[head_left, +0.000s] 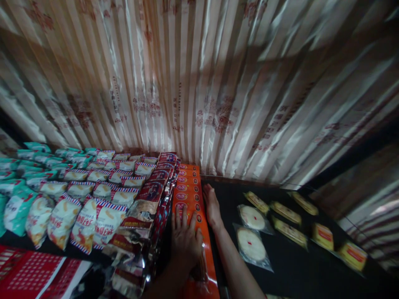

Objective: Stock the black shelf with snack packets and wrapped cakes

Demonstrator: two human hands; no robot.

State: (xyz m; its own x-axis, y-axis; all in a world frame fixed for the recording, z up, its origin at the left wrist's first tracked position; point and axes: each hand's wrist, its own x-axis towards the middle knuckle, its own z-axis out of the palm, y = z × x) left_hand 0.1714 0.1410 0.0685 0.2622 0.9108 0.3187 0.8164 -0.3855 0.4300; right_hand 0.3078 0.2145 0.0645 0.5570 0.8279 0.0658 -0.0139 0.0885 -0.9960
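Orange packets [189,199]: overlapped row, just right of brown packets [151,191]. Left hand [186,238]: fingers spread, laid on row, unclenched. Right hand [212,206]: fingers extended along row's side away from brown packets; contact unclear. Likely light, pliable, slippery; best held by long edges.

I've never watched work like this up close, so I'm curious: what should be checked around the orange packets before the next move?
1. Left hand over the row of glossy orange plastic packets: ok, fingers spread on top.
2. Right hand beside that row: ok, held along its right edge.
3. Orange packets lined up: ok, they overlap in one line.
4. Right hand clear of the two flat, round, white items in clear wrappers: ok, bare black surface lies between.
5. Row's far end apart from the shiny dark-red pouches: cannot tell, they sit very close.
6. Row's near end: cannot tell, the picture's edge cuts it off.
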